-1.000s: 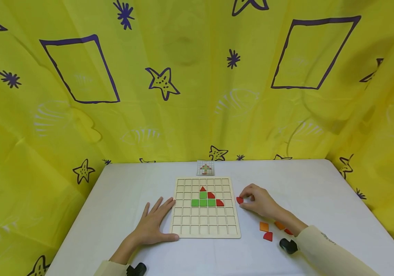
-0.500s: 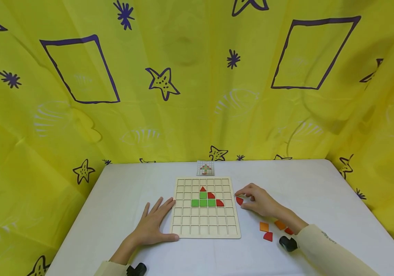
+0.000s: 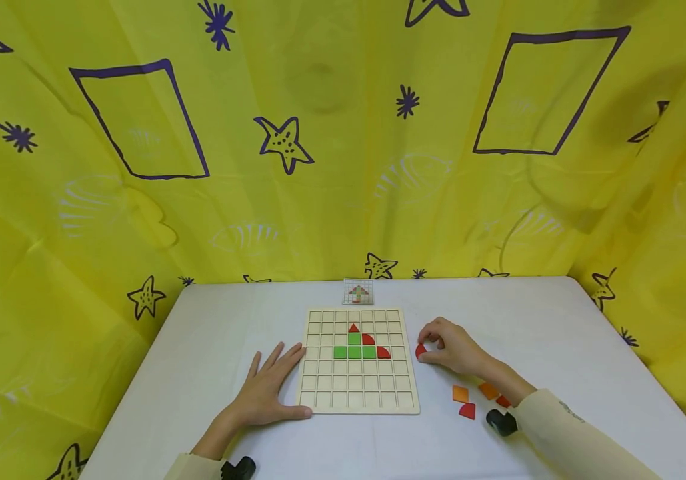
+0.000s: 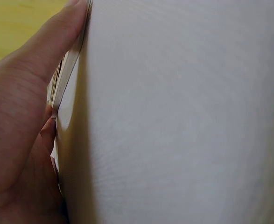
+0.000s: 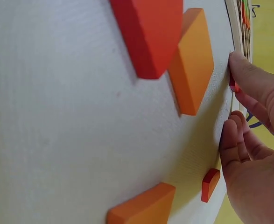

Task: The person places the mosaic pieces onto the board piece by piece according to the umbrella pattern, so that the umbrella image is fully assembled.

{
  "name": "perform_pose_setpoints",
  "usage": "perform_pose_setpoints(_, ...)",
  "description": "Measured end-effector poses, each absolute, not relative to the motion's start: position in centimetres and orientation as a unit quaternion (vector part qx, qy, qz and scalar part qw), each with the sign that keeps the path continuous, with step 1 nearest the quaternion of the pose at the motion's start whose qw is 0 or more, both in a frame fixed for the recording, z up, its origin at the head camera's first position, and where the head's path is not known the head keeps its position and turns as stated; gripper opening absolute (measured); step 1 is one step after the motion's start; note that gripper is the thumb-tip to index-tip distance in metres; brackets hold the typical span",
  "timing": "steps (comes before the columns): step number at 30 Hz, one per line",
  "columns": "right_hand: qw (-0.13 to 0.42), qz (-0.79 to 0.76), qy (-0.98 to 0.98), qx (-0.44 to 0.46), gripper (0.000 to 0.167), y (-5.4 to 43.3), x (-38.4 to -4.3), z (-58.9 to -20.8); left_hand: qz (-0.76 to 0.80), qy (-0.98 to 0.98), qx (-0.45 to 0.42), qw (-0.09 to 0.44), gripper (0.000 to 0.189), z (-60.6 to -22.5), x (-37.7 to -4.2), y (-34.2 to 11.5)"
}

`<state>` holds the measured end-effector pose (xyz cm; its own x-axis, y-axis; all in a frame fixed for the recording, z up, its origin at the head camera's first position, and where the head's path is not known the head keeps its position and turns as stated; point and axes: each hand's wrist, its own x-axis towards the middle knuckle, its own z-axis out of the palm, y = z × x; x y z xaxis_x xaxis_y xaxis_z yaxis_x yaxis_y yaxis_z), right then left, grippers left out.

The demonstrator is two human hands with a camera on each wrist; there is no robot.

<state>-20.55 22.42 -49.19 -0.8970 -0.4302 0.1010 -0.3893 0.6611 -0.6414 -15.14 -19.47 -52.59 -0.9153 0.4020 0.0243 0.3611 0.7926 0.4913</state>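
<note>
In the head view my right hand is just right of the wooden grid board. Its thumb and index finger pinch a red quarter-circle tile close to the white table; the right wrist view shows the same red tile partly covered by the thumb. With fingers spread, my left hand rests at the board's left side, fingertips and thumb touching its edge. Set in the board are several green square tiles, a red triangle and two red quarter-circle tiles.
A small pattern card lies behind the board. Near my right forearm are an orange square tile, a red tile, another orange tile and a red tile partly behind the wrist. A yellow curtain surrounds the table.
The red tile has turned between my right fingers and shifted slightly right. My index finger stretched toward the board half a second ago and is now bent back onto the tile. My left hand stays still.
</note>
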Motion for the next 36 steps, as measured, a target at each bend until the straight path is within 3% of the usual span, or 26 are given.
perform_pose_setpoints(11, 0.067, -0.357, 0.898, -0.249, 0.025, 23.3, -20.4, -48.6, 0.249, 0.945, 0.207, 0.035, 0.118, -52.5, -15.1, -19.4)
perform_pose_setpoints(23, 0.063, -0.354, 0.902, -0.241, 0.016, 23.3, -20.5, -48.7, 0.259, 0.941, 0.217, 0.016, 0.116, -52.4, -14.9, -19.3)
perform_pose_setpoints(36, 0.052, -0.357, 0.894, -0.264, 0.021, 22.7, -21.0, -47.8, 0.259, 0.94, 0.221, 0.015, 0.117, -52.2, -14.9, -19.3)
